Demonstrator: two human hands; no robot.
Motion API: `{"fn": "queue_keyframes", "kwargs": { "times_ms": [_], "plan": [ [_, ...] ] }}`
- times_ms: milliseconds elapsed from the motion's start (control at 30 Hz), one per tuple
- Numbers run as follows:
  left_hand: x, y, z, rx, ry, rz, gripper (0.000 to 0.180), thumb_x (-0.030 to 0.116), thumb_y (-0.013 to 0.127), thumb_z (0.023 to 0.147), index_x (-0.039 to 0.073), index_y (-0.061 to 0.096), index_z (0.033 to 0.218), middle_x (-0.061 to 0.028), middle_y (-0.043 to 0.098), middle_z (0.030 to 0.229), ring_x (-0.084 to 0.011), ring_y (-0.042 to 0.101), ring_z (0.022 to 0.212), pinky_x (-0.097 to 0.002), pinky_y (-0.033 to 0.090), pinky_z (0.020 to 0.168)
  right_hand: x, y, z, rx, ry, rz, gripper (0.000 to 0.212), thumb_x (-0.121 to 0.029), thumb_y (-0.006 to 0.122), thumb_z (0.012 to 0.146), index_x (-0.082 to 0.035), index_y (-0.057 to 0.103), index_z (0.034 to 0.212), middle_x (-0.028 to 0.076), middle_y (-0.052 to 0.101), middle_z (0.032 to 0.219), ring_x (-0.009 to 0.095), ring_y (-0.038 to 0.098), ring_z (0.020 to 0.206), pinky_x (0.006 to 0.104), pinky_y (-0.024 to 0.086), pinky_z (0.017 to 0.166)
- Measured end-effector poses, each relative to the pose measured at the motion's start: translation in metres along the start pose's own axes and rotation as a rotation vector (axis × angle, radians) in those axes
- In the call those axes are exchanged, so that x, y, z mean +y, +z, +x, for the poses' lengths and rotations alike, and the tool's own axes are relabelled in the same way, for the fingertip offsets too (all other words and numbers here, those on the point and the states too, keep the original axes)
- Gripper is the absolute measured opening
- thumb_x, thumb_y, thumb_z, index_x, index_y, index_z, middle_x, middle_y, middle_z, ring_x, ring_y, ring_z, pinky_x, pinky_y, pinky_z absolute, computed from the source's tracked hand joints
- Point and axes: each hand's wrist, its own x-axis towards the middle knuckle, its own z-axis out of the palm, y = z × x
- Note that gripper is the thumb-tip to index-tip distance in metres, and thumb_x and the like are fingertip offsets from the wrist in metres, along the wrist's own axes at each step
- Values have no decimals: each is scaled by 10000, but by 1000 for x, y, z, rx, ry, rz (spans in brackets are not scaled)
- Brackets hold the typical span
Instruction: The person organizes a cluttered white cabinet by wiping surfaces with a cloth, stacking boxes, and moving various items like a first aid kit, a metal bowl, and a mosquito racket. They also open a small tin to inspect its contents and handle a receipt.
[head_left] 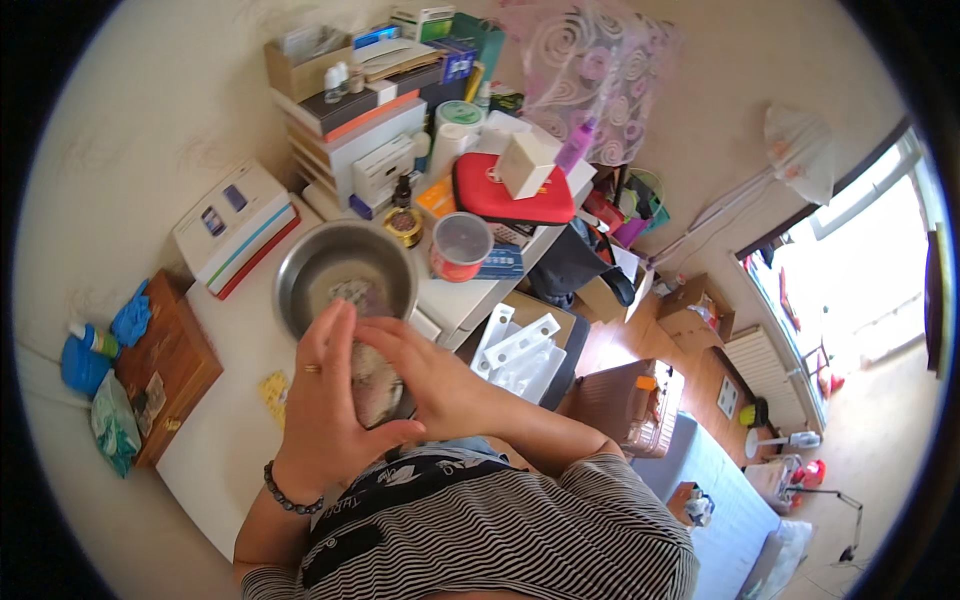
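My left hand (pixel 318 400), with a ring and a dark beaded bracelet, is over the near side of a round metal bowl (pixel 293 268), its fingers stretched forward. My right hand (pixel 445 385) comes in from the right with fingers bent toward the left fingertips. Both hands look open, curved around a gap. Through that gap shows a mottled grey-pink mass (pixel 375 385), partly hidden; I cannot tell what it is or whether the hands touch it. A small greyish speckled clump (pixel 355 290) lies inside the bowl.
Right of the bowl stand a clear-lidded red tub (pixel 461 250), a small gold tin (pixel 404 227) and a red case (pixel 500 190). A white phone-picture box (pixel 235 232) and a wooden box (pixel 175 375) are at left. A yellow packet (pixel 273 397) lies beside my left hand.
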Motion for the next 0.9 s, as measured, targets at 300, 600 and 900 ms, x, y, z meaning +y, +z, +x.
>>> {"fn": "queue_keyframes", "kwargs": {
  "times_ms": [300,600,900],
  "plan": [
    [-2,33,47,-64,-57,-143,695,88,708,796,-7,376,1399,-189,403,1437,-344,376,1341,-407,283,1113,101,-174,-73,1001,76,-125,981,-143,903,554,-37,349,1357,127,444,1317,238,484,1218,367,408,1028],
    [-13,36,45,-71,-169,-176,638,54,693,795,15,429,1374,-167,457,1402,-322,419,1316,-388,324,1096,201,-218,-34,1006,270,-355,931,-71,909,535,-20,378,1298,123,458,1228,236,495,1133,348,409,1001],
    [-53,9,-12,138,-332,-99,590,65,690,814,30,447,1350,-164,483,1350,-329,468,1251,-376,383,1046,232,-225,-33,766,266,-217,1092,-3,857,598,-49,208,1475,164,351,1422,261,396,1283,402,342,1084]
  ]
}}
